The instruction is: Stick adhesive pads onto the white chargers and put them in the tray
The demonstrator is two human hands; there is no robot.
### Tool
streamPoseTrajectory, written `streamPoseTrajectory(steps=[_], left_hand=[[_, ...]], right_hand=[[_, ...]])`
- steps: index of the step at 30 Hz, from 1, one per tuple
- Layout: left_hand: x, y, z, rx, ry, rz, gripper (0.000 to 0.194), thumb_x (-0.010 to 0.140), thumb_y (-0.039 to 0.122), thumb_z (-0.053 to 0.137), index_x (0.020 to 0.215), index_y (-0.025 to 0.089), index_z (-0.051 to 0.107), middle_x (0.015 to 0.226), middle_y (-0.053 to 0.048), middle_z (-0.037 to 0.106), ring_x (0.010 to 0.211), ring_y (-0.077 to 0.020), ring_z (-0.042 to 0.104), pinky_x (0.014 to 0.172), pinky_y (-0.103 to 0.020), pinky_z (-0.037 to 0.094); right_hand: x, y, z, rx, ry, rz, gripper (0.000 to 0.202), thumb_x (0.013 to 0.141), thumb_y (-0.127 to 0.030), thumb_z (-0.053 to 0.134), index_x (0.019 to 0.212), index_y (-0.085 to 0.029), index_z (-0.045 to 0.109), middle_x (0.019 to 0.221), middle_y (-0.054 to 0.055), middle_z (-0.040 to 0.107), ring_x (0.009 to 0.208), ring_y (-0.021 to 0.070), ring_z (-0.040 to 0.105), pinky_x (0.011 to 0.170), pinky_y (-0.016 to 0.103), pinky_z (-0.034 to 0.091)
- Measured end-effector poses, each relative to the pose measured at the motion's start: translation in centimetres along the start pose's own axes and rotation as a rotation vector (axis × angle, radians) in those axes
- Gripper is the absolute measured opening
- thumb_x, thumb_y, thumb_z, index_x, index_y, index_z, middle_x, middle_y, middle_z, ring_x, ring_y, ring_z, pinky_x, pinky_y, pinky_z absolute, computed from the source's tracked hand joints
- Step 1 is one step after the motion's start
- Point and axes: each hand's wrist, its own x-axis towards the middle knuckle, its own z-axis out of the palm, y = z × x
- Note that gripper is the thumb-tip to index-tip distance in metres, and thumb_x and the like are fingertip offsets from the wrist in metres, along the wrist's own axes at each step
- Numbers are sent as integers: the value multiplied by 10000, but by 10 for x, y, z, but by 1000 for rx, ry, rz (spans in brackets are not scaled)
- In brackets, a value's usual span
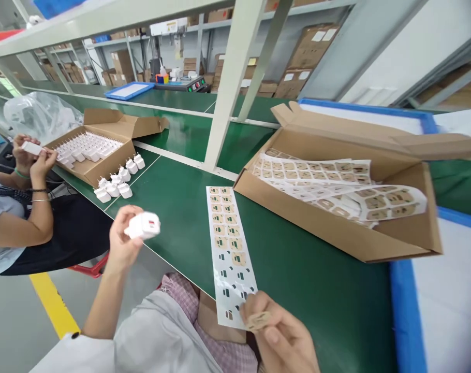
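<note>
My left hand is closed around a white charger, held up beyond the table's front edge, its face with a small red port turned toward me. Between the fingertips of my right hand is a tan die-cut sticker. That hand is over the lower end of a white sticker sheet, which lies on the green table and sticks out past its edge. Tan stickers cover the sheet's upper part; the lower part is bare backing with cut-out holes. Several white chargers stand on the table at the left.
A cardboard box of sticker sheets stands at the right, beside blue-rimmed trays. Another box at the left holds rows of chargers. A co-worker sits there holding a white piece. A shelf post rises mid-table.
</note>
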Motion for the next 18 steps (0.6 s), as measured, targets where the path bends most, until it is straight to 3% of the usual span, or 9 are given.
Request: streamPoseTrajectory(steps=[2,4,6,9,13,18], left_hand=[[-33,13,38,-430,-136,32,691,634,794,867,1015,255,659,938,-7,606,784,-180,748,721,-291,632],[-57,25,70,-719,-303,28,509,718,615,924,1046,277,731,939,-5,622,865,-197,785,774,-276,639],[-72,31,91,-857,-453,5,448,759,540,928,1089,288,758,962,-13,649,925,-214,796,808,-281,644],[-81,32,102,-837,-620,-45,416,794,406,933,1135,285,727,1046,-36,706,956,-196,782,830,-263,627],[-81,35,99,-579,-731,-54,392,858,191,850,1185,304,665,1128,-56,705,1024,-180,734,826,-234,590],[-77,54,106,-390,-817,147,372,868,280,848,1213,301,713,1106,-60,656,988,-203,701,829,-292,594]], right_hand=[[5,-8,27,185,-143,-111,336,828,-504,863,667,-246,720,605,-28,476,530,116,403,549,269,460],[9,-15,50,288,-141,-213,323,861,-467,842,681,-245,693,577,-50,441,505,101,340,530,247,419],[9,-18,63,294,-103,-227,355,861,-471,844,681,-236,649,575,-53,444,522,109,351,545,250,415],[7,-19,63,270,7,-257,408,876,-477,829,657,-225,593,583,-49,451,544,117,379,555,252,401],[4,-19,50,216,96,-340,371,877,-430,831,652,-219,624,615,-30,498,583,124,462,569,247,403],[-4,-20,38,187,150,-354,319,878,-426,835,683,-226,679,652,-20,529,608,133,497,582,257,441]])
